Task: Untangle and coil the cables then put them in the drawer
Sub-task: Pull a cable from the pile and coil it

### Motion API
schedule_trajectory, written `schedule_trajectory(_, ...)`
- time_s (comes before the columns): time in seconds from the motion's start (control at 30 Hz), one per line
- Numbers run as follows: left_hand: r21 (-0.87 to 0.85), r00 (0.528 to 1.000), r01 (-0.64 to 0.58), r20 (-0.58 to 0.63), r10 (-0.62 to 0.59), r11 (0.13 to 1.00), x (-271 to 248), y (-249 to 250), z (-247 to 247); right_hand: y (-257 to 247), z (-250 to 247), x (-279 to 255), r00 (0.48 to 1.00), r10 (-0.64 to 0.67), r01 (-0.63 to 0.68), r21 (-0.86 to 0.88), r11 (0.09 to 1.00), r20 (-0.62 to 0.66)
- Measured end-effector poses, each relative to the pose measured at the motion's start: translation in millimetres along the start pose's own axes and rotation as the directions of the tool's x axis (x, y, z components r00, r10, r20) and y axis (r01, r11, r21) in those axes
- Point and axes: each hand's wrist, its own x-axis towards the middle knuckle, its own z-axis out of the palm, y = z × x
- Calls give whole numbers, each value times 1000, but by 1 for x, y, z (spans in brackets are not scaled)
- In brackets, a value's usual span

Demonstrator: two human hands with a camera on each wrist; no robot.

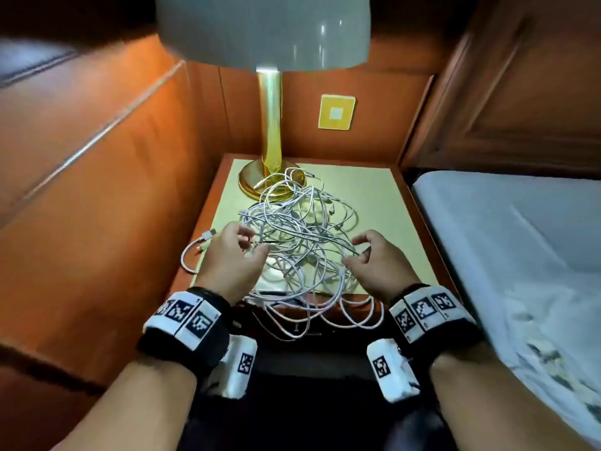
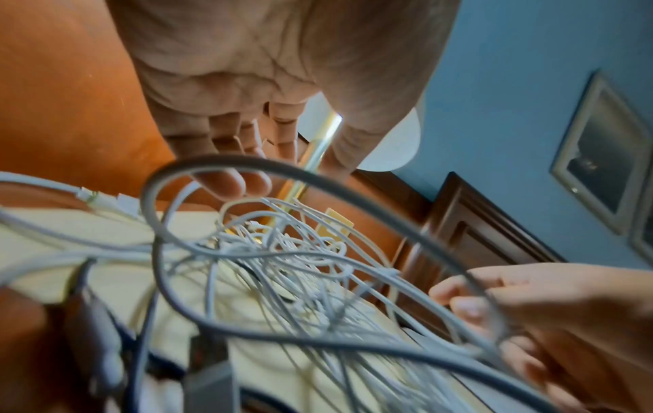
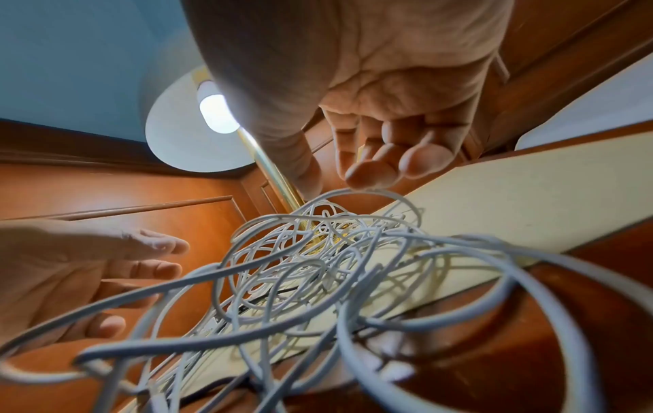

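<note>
A big tangle of white cables (image 1: 299,229) lies on the cream top of a nightstand (image 1: 374,196), and several loops hang over its front edge. My left hand (image 1: 253,245) hovers at the tangle's left side with loosely curled fingers that grip nothing. In the left wrist view its fingertips (image 2: 229,184) hang just above the cables (image 2: 282,265). My right hand (image 1: 353,250) is at the tangle's right side, fingers relaxed. From the right wrist, its thumb and fingers (image 3: 367,176) sit just over a cable loop (image 3: 353,192) without pinching it. The drawer front is hidden behind the hanging loops.
A gold lamp (image 1: 271,125) stands at the back left of the nightstand, its base (image 1: 250,183) touching the tangle. One cable end with a plug (image 1: 208,236) lies loose at the left edge. Wood panelling is on the left, a bed (image 1: 520,239) on the right.
</note>
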Motion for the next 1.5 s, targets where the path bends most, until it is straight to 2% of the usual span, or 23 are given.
schedule_trajectory(0.13,81,994,65,-92,-57,995,35,-20,0,2,11,29,1000,-14,16,-116,993,24)
schedule_trajectory(0.27,223,998,63,-26,-58,973,47,-48,-3,3,17,39,998,-59,61,-190,980,14)
schedule_trajectory(0.33,195,999,31,-20,-28,980,46,-59,-6,2,19,42,996,-78,70,-170,983,-46)
schedule_trajectory(0.37,131,999,8,-37,-3,991,44,-62,-7,1,19,43,992,-84,71,-136,988,-98)
schedule_trajectory(0.43,-119,993,-9,-122,-6,993,40,-63,-10,-4,18,44,971,-81,75,-37,996,-226)
schedule_trajectory(0.5,-359,986,4,-155,-63,933,36,-58,-16,-9,16,43,948,-46,78,89,993,-316)
schedule_trajectory(0.57,-406,985,2,-159,-72,914,35,-63,-19,-15,14,39,953,-19,71,162,984,-302)
schedule_trajectory(0.6,-326,986,10,-155,-64,945,35,-68,-21,-16,14,37,967,-15,56,157,986,-254)
schedule_trajectory(0.67,-8,993,80,-88,-80,997,35,-83,-27,-17,17,33,990,-11,27,111,993,-142)
schedule_trajectory(0.7,126,991,130,-37,-127,983,34,-90,-29,-16,20,32,994,-15,23,73,997,-110)
schedule_trajectory(0.77,258,977,193,43,-210,947,34,-102,-29,-16,24,31,994,-29,31,21,999,-101)
schedule_trajectory(0.9,354,972,194,55,-228,915,39,-105,-28,-28,32,24,990,-110,112,13,994,-92)
schedule_trajectory(1.07,426,963,207,70,-260,881,46,-102,-21,-41,47,12,971,-229,235,-93,968,69)
schedule_trajectory(1.13,457,967,182,75,-242,871,46,-97,-19,-42,50,11,961,-259,270,-121,955,94)
schedule_trajectory(1.17,408,978,171,38,-204,897,47,-92,-20,-43,52,10,956,-276,287,-121,950,95)
schedule_trajectory(1.23,184,987,131,-113,-112,974,49,-79,-28,-46,55,8,944,-319,328,-114,938,86)
schedule_trajectory(1.3,-19,960,21,-278,-25,1000,48,-67,-37,-50,59,5,927,-363,372,-117,921,90)
schedule_trajectory(1.33,-67,940,-53,-340,27,996,46,-62,-41,-52,62,3,919,-382,391,-117,913,98)
schedule_trajectory(1.4,-97,902,-173,-415,118,980,39,-56,-45,-53,66,3,911,-400,410,-116,905,97)
schedule_trajectory(1.5,-44,881,-217,-438,176,975,34,-56,-45,-51,67,7,931,-360,364,-124,923,56)
